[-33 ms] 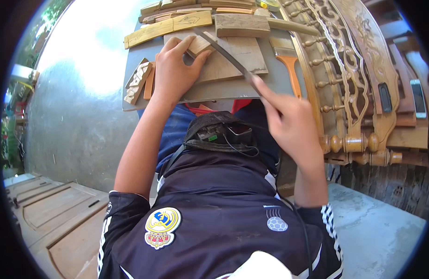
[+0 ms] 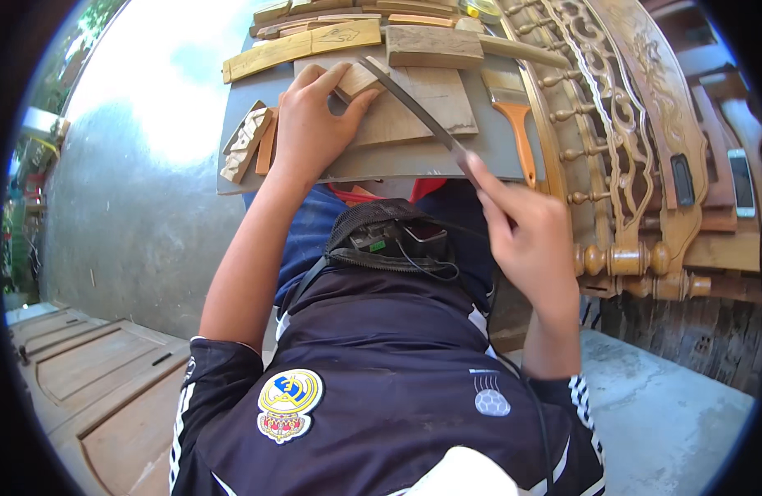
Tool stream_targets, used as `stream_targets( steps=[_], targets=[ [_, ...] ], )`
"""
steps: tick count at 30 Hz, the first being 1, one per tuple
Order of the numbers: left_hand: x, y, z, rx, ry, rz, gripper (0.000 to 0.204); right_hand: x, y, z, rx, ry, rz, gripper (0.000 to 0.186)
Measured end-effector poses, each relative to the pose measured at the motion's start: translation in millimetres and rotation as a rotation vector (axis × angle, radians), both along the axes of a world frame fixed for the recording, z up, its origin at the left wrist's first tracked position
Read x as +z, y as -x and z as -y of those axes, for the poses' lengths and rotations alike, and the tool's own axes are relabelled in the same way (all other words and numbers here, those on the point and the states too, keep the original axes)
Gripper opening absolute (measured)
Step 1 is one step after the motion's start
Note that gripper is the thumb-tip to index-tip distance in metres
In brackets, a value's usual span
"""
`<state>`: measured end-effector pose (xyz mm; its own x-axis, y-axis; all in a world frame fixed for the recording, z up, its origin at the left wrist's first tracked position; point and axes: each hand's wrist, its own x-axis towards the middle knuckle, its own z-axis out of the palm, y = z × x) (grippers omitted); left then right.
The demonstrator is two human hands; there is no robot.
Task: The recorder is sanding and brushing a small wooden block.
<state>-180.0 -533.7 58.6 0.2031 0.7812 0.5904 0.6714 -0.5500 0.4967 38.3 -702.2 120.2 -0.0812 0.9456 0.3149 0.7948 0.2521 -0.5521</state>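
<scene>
My left hand [image 2: 319,116] grips a small light wooden block [image 2: 356,80] between thumb and fingers, pressing it onto a flat wooden board [image 2: 426,103]. In my right hand [image 2: 526,231] is a long dark metal file [image 2: 414,107], held by its near end. The file slants up to the left, and its far end lies over the block's right side. My right fingers are wrapped round its handle end, which they mostly hide.
Behind the board lie a curved wooden strip [image 2: 302,51] with a drawing, a thick wooden block [image 2: 435,47] and several offcuts. A carved piece [image 2: 246,145] sits left, a paintbrush [image 2: 513,124] right. Carved furniture panels [image 2: 612,107] stand at the right, holding a phone [image 2: 740,182].
My right hand has moved a little to the right and toward me, drawing the file back across the block. My left hand stays on the block.
</scene>
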Motion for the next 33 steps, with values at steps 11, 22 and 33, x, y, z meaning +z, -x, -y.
stream_targets(
  steps=[11, 22, 33],
  targets=[
    [3.2, -0.8, -3.0, -0.064, -0.001, 0.034, 0.045, -24.7, 27.4, -91.7, 0.056, -0.116, 0.044, 0.042],
    [1.5, -3.6, 8.9, -0.007, -0.068, -0.047, 0.040, -24.0, 33.4, -73.4, 0.045, -0.112, 0.069, 0.048],
    [-2.8, 1.6, 3.0, -0.034, -0.016, 0.024, 0.042, -25.3, 36.8, -63.7, 0.072, -0.095, 0.129, 0.049]
  ],
)
